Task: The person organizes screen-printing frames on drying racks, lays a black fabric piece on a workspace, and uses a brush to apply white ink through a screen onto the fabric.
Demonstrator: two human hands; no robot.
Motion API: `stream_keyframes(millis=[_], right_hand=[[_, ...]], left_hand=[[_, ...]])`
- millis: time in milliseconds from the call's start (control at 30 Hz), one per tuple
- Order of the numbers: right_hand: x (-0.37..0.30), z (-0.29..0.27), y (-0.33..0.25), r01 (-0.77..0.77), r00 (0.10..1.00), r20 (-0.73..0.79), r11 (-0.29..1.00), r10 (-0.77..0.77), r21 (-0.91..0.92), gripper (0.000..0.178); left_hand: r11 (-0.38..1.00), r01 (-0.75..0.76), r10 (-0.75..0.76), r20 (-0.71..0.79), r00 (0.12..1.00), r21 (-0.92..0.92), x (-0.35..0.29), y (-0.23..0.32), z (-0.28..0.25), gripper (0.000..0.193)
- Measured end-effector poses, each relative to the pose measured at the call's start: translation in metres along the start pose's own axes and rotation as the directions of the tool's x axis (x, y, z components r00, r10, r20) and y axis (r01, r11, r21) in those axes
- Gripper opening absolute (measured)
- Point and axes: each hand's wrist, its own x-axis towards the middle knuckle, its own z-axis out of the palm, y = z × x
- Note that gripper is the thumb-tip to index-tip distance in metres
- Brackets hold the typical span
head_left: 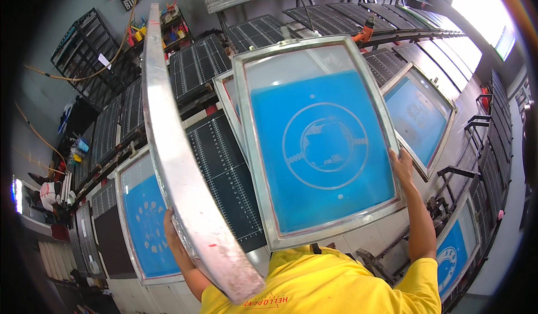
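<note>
Blue screen (325,146) among black boards (227,174); grey wall (35,78).

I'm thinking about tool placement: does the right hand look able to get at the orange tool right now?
Probably not: the right hand grips the edge of the large blue screen, and the orange tool sits beyond the screen's far corner.

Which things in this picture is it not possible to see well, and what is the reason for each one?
All in the head view:
- Left hand: partly hidden by the edge-on frame.
- The edge-on frame's flat face: turned too far sideways to read.
- Right hand: any part behind the large blue screen is hidden by it.
- Rear screen: mostly covered by the large blue screen.
- Outside the window: washed out by glare.
</note>
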Motion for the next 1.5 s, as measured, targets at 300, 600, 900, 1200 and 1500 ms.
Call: stream_keyframes(millis=[300, 600, 900, 1200, 1500], right_hand=[[0.043, 0.032, -0.079, -0.031, 0.982, 0.186, 0.998, 0.04, -0.049, 0.057], [0.074, 0.052, -0.085, -0.009, 0.971, 0.239, 1.0, 0.007, 0.005, 0.067], [0.089, 0.071, -0.071, 0.04, 0.964, 0.263, 0.999, -0.048, 0.035, 0.066], [0.086, 0.076, -0.07, 0.251, 0.967, 0.076, 0.958, -0.242, -0.139, 0.055], [0.093, 0.085, -0.058, 0.274, 0.96, 0.09, 0.953, -0.265, -0.126, 0.061]], left_hand=[[0.996, 0.088, -0.089, 0.098, 0.991, 0.014, 0.033, -0.017, 0.009, 0.033], [0.991, 0.058, -0.069, 0.086, 0.994, 0.121, 0.009, -0.011, 0.05, 0.037], [0.973, 0.007, -0.012, 0.023, 1.0, 0.23, 0.028, -0.018, 0.015, 0.042], [0.97, -0.104, 0.092, 0.061, 0.994, 0.22, 0.017, -0.029, 0.05, 0.029], [0.874, -0.326, 0.25, 0.24, 0.938, 0.36, 0.02, -0.063, 0.105, 0.031]])
